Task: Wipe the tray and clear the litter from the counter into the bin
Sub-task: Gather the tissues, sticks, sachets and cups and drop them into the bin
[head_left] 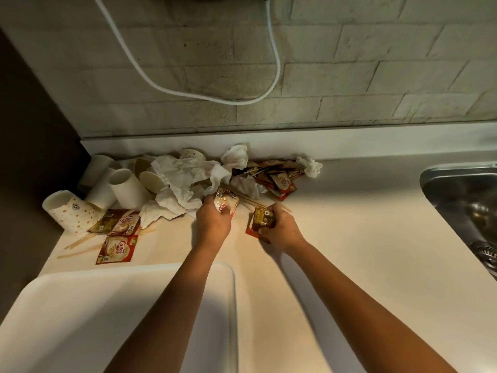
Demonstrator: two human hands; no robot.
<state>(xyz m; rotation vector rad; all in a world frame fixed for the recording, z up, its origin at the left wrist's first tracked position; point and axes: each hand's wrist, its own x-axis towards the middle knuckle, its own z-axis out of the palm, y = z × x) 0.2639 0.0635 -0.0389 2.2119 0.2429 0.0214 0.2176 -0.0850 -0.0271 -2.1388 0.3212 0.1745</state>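
Note:
Litter lies heaped along the back of the cream counter (349,238): crumpled white tissues (185,173), several tipped paper cups (126,188), wooden stir sticks (80,242) and red creamer sachets (117,249). My left hand (213,220) grips a pale sachet (225,203) at the heap's front edge. My right hand (279,228) grips a bunch of brown and red sachets (262,220) just above the counter. The white tray (80,319) sits at the near left, partly under my left forearm. No bin is in view.
A steel sink (468,200) is set into the counter at the right. A brick wall with a looping white cable (277,71) rises behind. A dark panel closes off the left side. More sachets (282,183) lie at the back by the wall.

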